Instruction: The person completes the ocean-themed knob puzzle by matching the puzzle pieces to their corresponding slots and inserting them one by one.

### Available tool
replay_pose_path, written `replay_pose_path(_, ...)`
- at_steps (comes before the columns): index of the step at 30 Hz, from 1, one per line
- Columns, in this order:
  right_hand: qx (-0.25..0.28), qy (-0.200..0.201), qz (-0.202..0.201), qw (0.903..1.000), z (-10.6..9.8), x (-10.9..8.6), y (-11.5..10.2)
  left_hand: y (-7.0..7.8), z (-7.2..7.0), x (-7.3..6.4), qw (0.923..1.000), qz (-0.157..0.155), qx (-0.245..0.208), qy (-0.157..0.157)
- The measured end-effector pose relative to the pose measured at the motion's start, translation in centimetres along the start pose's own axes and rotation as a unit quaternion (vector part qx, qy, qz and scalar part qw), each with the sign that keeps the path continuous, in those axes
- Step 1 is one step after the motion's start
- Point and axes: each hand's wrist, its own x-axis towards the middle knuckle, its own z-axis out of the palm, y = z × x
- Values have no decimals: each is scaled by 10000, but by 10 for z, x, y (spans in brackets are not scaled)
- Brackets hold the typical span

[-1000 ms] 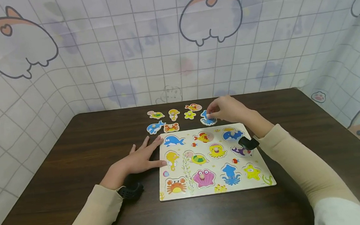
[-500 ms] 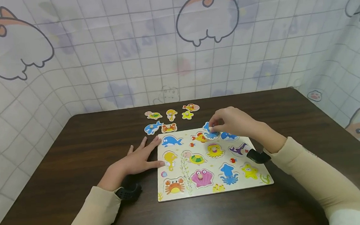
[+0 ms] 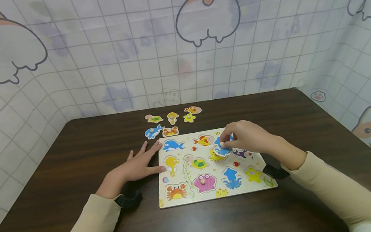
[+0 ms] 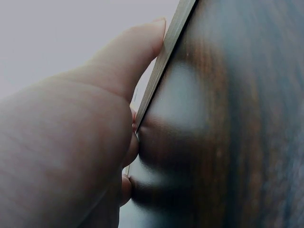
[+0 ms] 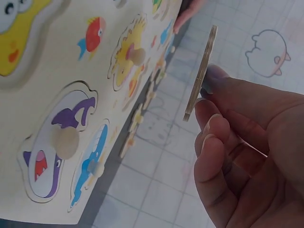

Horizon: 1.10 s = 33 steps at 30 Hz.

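Above the puzzle board (image 3: pixel 247 188), my right hand (image 3: pixel 249 136) pinches a blue squid puzzle piece (image 3: pixel 221 151) by its knob. The squid overlaps the yellow octopus in the head view. The right wrist view shows the squid piece (image 5: pixel 202 73) edge-on, held off the board, its knob hidden by the fingertips. A matching squid picture (image 3: pixel 232 179) lies near the board's front. My left hand (image 3: pixel 135 167) rests spread on the table, fingertips and thumb at the board's left edge. From the left wrist, the thumb lies against the board's edge (image 4: pixel 164 61).
Beyond the board lie several loose pieces: a turtle (image 3: pixel 154 119), seahorse (image 3: pixel 172 118), fish (image 3: pixel 193 110), starfish (image 3: pixel 189 118), whale (image 3: pixel 153 132) and crab (image 3: pixel 170 131). Knobbed pieces sit in the board, including a pink shell (image 3: pixel 205 183) and purple shark (image 5: pixel 50 152). A patterned cloth (image 3: pixel 130 62) hangs behind.
My right hand has brought the squid piece from the table behind the board toward me, over the board's upper middle. The left hand has stayed at the left edge.
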Motion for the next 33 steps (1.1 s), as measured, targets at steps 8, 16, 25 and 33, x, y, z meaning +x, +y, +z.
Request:
replay_pose_path(8,-26,-284,-89,9996,5,-12,-1,1,-1,0,10000,-41,36,-23)
replay_pose_path(16,-34,-442,-158,9989,9,-19,1,0,0,1,10000,5,57,-9)
replay_pose_path(25,-56,-718,-148,9973,16,-25,-1,0,-1,0,10000,-31,87,7)
replay_pose_path(33,4,-920,-168,9956,18,-30,-1,2,-1,-1,10000,-1,74,-1)
